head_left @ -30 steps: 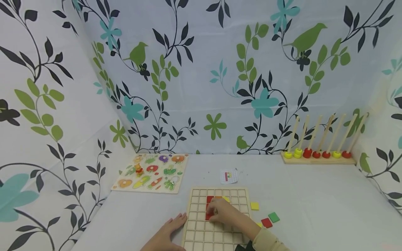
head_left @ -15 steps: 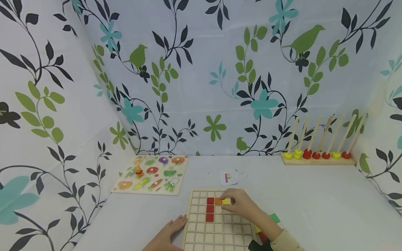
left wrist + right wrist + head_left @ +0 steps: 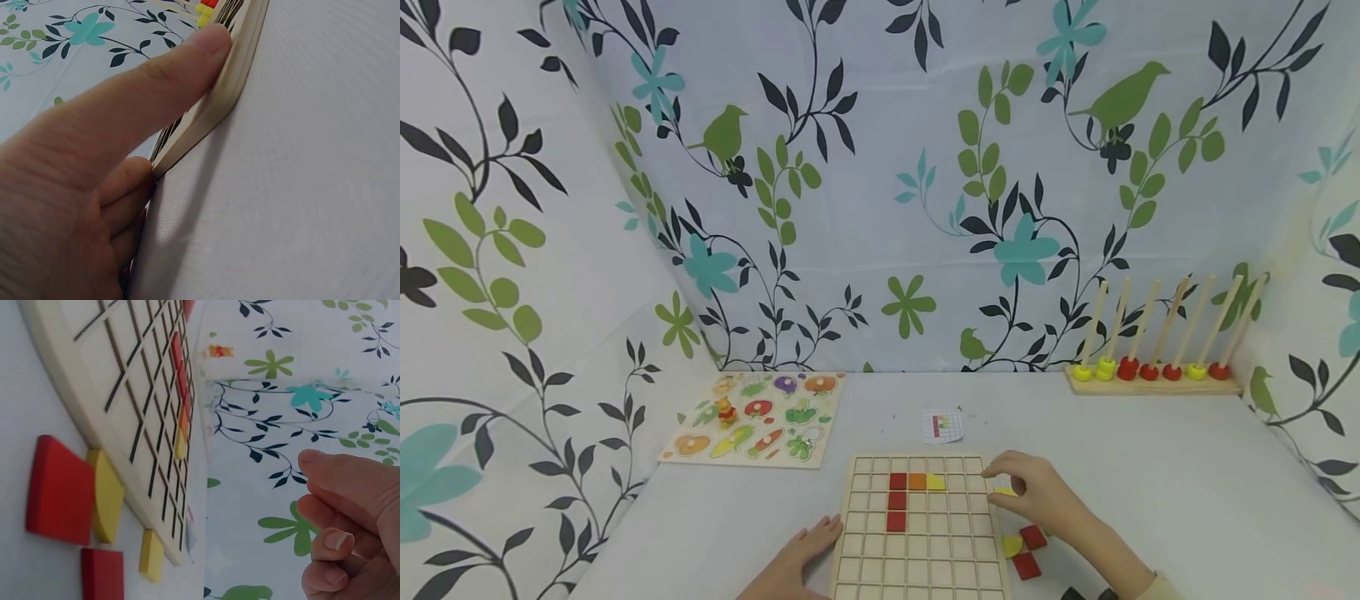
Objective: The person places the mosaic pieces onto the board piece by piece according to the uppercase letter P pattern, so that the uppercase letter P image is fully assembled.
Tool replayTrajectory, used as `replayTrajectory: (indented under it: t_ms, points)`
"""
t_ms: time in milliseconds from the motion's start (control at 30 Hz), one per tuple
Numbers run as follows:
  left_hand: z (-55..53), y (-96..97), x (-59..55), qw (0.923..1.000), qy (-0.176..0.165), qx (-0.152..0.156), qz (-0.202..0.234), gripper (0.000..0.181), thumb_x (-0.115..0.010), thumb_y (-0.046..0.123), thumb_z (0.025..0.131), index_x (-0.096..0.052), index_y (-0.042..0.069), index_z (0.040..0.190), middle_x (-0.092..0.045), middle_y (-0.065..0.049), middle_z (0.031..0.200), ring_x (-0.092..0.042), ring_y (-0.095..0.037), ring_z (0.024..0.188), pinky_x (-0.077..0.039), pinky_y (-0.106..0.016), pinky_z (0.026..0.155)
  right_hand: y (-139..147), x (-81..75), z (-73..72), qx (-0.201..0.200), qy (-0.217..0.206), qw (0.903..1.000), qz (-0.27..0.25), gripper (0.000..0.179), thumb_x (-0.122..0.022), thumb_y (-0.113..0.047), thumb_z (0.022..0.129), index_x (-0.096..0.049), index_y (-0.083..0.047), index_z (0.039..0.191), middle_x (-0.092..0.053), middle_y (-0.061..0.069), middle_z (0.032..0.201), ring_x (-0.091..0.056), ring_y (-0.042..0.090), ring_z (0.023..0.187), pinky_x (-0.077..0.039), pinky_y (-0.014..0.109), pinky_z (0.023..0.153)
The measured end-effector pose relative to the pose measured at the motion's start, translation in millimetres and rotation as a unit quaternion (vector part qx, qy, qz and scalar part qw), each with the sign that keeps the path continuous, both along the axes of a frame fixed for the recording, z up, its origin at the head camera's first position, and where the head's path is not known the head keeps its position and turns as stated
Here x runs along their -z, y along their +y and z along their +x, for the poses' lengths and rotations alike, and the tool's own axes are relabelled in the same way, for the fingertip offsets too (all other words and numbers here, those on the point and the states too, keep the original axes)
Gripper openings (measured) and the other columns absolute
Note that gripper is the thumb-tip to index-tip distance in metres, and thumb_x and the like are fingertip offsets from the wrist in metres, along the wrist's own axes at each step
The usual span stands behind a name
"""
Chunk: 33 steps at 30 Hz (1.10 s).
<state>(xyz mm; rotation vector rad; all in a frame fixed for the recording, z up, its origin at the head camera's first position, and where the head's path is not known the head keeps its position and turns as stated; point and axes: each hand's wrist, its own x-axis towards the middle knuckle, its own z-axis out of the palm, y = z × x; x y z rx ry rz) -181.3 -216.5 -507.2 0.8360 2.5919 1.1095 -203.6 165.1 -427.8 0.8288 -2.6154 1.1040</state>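
My left hand rests at the near left of a wooden grid board, its fingers along the left edge. In the left wrist view the thumb lies against the board's edge. On the grid, red tiles form a short column, with an orange tile and a rounded-corner yellow tile beside the top one. My right hand hovers just off the board's right edge, thumb and forefinger apart and holding nothing. Beneath it a yellow square tile is partly hidden.
Red tiles and a rounded yellow tile lie right of the board. Behind the board is a pattern card. A vegetable puzzle with a small figure sits back left, a peg stand back right.
My right hand has moved from over the red tiles, past the orange and yellow ones, to beyond the board's right edge. The left hand has stayed at the board.
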Motion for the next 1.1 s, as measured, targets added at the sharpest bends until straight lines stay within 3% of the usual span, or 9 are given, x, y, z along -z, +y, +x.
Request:
replayTrajectory:
  t_ms: [200,467,600,733,967,1100]
  points:
    - [0.3,-1.8,-0.8,0.9999,-0.012,-0.007,-0.002,0.087,-0.075,0.037,0.07,-0.032,0.006,0.139,-0.03,-0.013,0.141,-0.021,-0.027,0.13,-0.008,-0.034,0.105,16,17.0,10.4,-0.007,-0.024,0.9996,-0.009,0.021,-0.073,-0.012,0.075,-0.065,-0.009,0.094,-0.061,-0.001,0.089,-0.04,0.002,0.055,-0.039,0.018,0.046]
    - [-0.6,-3.4,-2.2,1.0,0.006,0.003,-0.002,0.087,-0.075,0.036,0.069,-0.032,0.004,0.138,-0.031,-0.014,0.14,-0.022,-0.029,0.129,-0.009,-0.037,0.105,24,43.3,14.7,-0.027,0.045,0.9962,-0.069,0.02,-0.074,-0.007,0.072,-0.065,-0.009,0.09,-0.061,0.001,0.085,-0.039,-0.002,0.051,-0.039,0.017,0.042]
    - [0.8,-0.8,-2.5,0.9997,-0.023,0.0,0.007,0.086,-0.075,0.035,0.07,-0.031,0.007,0.139,-0.029,-0.012,0.142,-0.02,-0.028,0.13,-0.009,-0.043,0.104,28,49.0,15.8,-0.04,0.044,0.9956,-0.073,0.02,-0.074,-0.006,0.071,-0.065,-0.008,0.089,-0.061,0.001,0.083,-0.04,0.0,0.051,-0.039,0.016,0.042]
    - [1.3,0.5,-2.5,0.9999,-0.008,0.007,0.008,0.085,-0.075,0.035,0.071,-0.032,0.005,0.138,-0.03,-0.013,0.141,-0.022,-0.029,0.129,-0.011,-0.044,0.104,31,52.3,16.1,-0.047,0.064,0.9939,-0.076,0.021,-0.075,-0.005,0.07,-0.064,-0.007,0.088,-0.061,0.002,0.082,-0.042,0.003,0.051,-0.039,0.016,0.043]
    - [1.2,-0.7,-2.1,0.9998,-0.007,0.004,0.016,0.086,-0.075,0.036,0.07,-0.032,0.006,0.138,-0.031,-0.013,0.14,-0.021,-0.027,0.13,-0.008,-0.033,0.105,33,56.3,17.0,-0.084,0.083,0.9897,-0.081,0.021,-0.075,-0.005,0.07,-0.063,-0.008,0.088,-0.06,0.001,0.081,-0.043,0.006,0.05,-0.039,0.015,0.043]
    - [0.8,-1.7,-0.9,0.9999,0.005,0.009,0.012,0.086,-0.074,0.036,0.071,-0.032,0.004,0.138,-0.031,-0.015,0.14,-0.022,-0.027,0.13,-0.009,-0.036,0.105,35,56.4,18.7,-0.098,0.041,0.9928,-0.056,0.019,-0.073,-0.012,0.074,-0.064,-0.009,0.09,-0.059,-0.002,0.083,-0.044,0.005,0.054,-0.039,0.015,0.046]
